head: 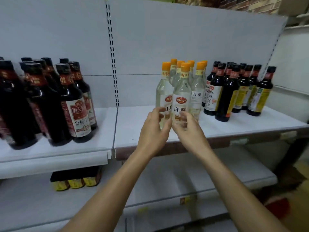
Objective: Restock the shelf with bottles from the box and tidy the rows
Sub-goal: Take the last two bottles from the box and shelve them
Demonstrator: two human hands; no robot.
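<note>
The left hand (154,131) curls fingers and thumb round the lower part of a clear plastic bottle with an orange cap (164,91). The right hand (190,131) grips its neighbour, a second clear orange-capped bottle (182,92) with a white label and a red emblem. The two bottles stand upright and touching on the white metal shelf (133,124), set back from its front edge and somewhat left of the board's middle. They are the foremost of their group. Both bare forearms reach up from the bottom of the view.

Directly behind the gripped pair stands a tight cluster of matching clear bottles with orange caps (198,91), upright and packed against one another towards the shelf's back edge. Just beside that cluster, towards the right end of the board, is a group of dark glass bottles with black caps (227,97). Some carry white labels, others yellow, and the nearest one stands forward of the rest.

On the adjoining white board to the left, past a slotted metal upright (113,64), a larger group of dark bottles with red and white labels (70,101) stands well apart from the clear ones. Its front row stands closest to that board's front edge. A pale grey back panel (167,39) rises behind both boards.

Below, a lower white shelf (167,173) carries dark packs with yellow labels (75,181) near its left end — too blurred to tell more.
</note>
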